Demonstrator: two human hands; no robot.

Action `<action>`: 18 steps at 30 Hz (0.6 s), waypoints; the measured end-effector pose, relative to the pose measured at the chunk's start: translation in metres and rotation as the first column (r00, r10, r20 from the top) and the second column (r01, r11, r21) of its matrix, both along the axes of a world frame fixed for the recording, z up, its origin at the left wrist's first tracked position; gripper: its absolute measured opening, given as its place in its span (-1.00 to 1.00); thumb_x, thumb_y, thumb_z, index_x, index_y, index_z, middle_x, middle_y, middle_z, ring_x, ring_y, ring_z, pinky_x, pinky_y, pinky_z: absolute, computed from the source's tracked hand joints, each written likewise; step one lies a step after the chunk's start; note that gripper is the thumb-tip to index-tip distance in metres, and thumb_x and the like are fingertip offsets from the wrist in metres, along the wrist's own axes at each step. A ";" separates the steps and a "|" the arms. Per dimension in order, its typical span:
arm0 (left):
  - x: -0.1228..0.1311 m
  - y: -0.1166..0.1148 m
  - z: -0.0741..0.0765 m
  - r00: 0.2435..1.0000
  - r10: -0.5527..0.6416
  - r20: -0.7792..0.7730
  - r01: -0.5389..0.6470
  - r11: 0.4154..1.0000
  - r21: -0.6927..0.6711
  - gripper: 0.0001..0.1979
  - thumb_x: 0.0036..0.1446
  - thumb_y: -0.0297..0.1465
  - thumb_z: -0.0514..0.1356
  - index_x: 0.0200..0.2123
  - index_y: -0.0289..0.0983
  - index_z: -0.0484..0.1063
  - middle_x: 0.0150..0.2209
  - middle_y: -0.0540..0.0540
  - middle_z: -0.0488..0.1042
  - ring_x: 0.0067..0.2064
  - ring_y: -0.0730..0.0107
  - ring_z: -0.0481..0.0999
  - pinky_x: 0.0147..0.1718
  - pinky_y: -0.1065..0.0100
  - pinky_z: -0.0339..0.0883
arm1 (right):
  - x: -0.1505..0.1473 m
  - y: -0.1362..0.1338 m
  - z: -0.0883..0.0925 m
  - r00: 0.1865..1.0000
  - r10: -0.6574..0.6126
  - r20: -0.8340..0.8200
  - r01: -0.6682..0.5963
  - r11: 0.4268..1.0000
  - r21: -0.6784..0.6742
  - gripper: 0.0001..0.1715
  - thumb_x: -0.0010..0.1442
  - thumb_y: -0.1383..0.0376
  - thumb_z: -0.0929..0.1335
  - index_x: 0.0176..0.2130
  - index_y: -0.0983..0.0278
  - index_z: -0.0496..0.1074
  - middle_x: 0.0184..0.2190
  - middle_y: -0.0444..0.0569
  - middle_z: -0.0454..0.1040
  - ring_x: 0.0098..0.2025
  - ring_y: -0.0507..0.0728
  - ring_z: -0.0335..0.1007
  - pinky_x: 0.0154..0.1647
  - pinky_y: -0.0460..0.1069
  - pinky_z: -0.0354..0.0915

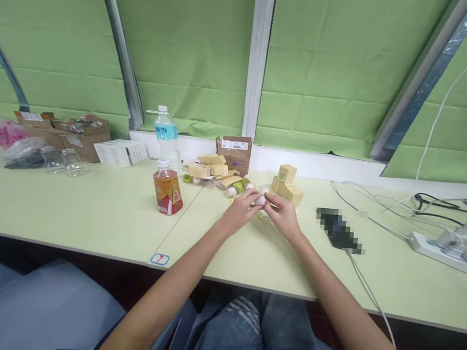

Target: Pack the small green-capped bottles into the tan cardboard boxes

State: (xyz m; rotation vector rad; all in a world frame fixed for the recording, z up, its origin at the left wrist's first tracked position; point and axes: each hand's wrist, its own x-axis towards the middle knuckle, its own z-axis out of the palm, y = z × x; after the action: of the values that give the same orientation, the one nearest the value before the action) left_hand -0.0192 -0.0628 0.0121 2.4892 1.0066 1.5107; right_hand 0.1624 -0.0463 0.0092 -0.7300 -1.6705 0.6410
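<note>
Both hands meet above the table, with their fingertips pinching a small pale pinkish ball-like piece [260, 200] from either side. My left hand [239, 212] is closed on its left side and my right hand [282, 214] on its right; the exact kind of piece is too small to make out. Just beyond the fingers lie similar pale round pieces [231, 192] and some green pieces [241, 185]. Beneath the hands there is something clear with a bit of yellow [263, 219], partly hidden.
Small yellow boxes [287, 186] stand behind my right hand. Opened yellow boxes [211, 169] and a brown carton [234, 152] are at the back. An orange drink bottle [167, 188] and water bottle [167, 137] stand left. A phone [339, 230], cables and power strip [446, 251] lie right.
</note>
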 end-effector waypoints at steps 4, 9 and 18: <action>0.001 0.000 -0.002 1.000 0.008 0.002 -0.008 1.000 -0.030 -0.72 0.32 -0.40 0.21 0.08 -0.27 0.45 0.03 -0.23 0.50 0.02 0.19 0.55 -0.11 0.21 0.59 | -0.001 0.002 -0.003 1.000 -0.013 0.015 0.013 1.000 -0.028 -0.53 0.20 0.02 0.44 -0.03 0.24 0.65 -0.03 0.10 0.64 0.02 0.35 0.58 0.08 0.27 0.54; 0.006 0.000 -0.004 0.997 0.001 0.082 0.001 1.000 -0.024 -0.68 0.27 -0.41 0.23 0.08 -0.29 0.48 0.01 -0.24 0.55 0.02 0.16 0.58 -0.19 0.26 0.63 | -0.003 0.002 -0.004 1.000 -0.009 0.003 0.009 1.000 0.009 -0.51 0.24 0.00 0.41 0.01 0.23 0.64 0.00 0.09 0.62 0.07 0.32 0.56 0.13 0.23 0.51; 0.008 0.003 -0.002 0.904 0.046 0.425 0.085 0.955 -0.284 -0.65 0.10 -0.33 0.38 -0.04 -0.32 0.55 -0.05 -0.20 0.65 0.01 0.12 0.65 0.00 0.11 0.61 | 0.006 0.002 0.001 0.988 0.153 0.017 -0.152 0.988 -0.034 -0.47 0.22 -0.01 0.45 0.11 0.13 0.56 0.18 0.05 0.50 0.21 0.29 0.43 0.15 0.18 0.49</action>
State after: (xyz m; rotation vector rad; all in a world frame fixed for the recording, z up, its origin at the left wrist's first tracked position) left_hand -0.0108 -0.0600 0.0105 1.8471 1.0298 1.6539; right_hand 0.1682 -0.0445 0.0106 -0.6369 -1.7496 0.7724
